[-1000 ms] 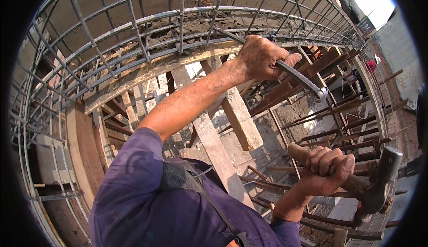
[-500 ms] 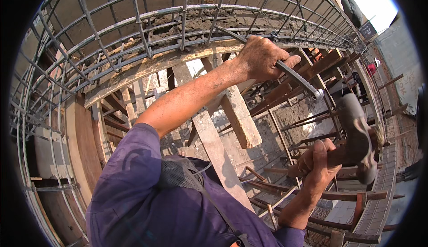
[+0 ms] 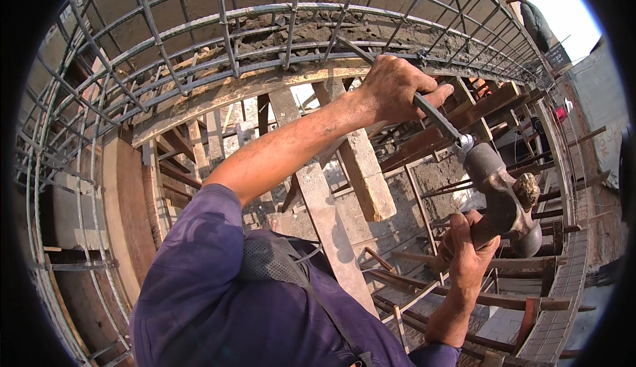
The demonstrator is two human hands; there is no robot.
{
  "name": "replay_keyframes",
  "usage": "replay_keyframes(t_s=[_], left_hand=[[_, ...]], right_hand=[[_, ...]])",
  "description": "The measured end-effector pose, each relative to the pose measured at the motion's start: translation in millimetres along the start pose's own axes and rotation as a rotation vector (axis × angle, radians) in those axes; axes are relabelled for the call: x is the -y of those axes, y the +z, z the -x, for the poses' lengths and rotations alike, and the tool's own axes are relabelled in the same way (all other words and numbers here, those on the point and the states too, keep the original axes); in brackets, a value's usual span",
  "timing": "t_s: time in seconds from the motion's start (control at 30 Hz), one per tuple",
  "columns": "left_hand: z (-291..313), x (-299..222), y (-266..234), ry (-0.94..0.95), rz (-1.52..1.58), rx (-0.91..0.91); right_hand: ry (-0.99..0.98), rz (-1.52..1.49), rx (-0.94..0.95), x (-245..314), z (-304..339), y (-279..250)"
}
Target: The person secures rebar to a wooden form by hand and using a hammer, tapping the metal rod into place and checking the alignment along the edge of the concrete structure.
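My left hand (image 3: 397, 90) is wrapped round a long steel chisel (image 3: 440, 118). The chisel's far end reaches between the steel bars to the rough concrete (image 3: 311, 32) beyond the plank edge. Its battered, flattened head points back to the right. My right hand (image 3: 466, 253) grips the wooden handle of a ball-peen hammer (image 3: 489, 168). The hammer's flat face is at the chisel's head and appears to touch it. Its rounded end (image 3: 527, 240) faces away, toward the lower right.
A rebar cage (image 3: 225, 19) curves across the top and left. Along it runs a wooden form board (image 3: 252, 82). Below me are planks (image 3: 324, 214), a cut timber (image 3: 366, 178) and several wooden props (image 3: 517, 301) over a lower floor (image 3: 377, 234). A dark bundle (image 3: 535, 26) hangs at upper right.
My right hand has swung the hammer left and up, bringing its face to the chisel's head. My left hand keeps its hold on the chisel. The whole view has shifted slightly.
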State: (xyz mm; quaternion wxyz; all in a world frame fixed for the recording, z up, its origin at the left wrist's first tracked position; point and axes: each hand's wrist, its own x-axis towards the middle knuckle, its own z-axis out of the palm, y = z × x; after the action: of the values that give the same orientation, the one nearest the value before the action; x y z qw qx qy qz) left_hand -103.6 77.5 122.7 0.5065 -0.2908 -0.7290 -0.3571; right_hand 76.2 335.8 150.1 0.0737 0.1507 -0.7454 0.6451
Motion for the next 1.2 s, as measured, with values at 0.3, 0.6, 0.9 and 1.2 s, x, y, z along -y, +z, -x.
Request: replay_keyframes(t_s=[0.3, 0.6, 0.9, 1.2], left_hand=[[3.0, -3.7, -6.6, -0.048, 0.011, 0.099], [11.9, -10.4, -16.3, -0.055, 0.061, 0.136], [4.2, 1.5, -2.9, -0.048, 0.121, 0.09], [-10.5, -3.5, 41.0, -0.106, 0.041, 0.228]], right_hand=[[-0.55, -0.194, 0.033, 46.8, 2.3, -5.0], [0.051, 0.423, 0.006, -30.2, 18.9, -18.1], [0.116, 0.102, -0.147, -9.9, 22.0, -30.1], [0.263, 0.019, -0.214, -33.6, 12.9, -10.6]])
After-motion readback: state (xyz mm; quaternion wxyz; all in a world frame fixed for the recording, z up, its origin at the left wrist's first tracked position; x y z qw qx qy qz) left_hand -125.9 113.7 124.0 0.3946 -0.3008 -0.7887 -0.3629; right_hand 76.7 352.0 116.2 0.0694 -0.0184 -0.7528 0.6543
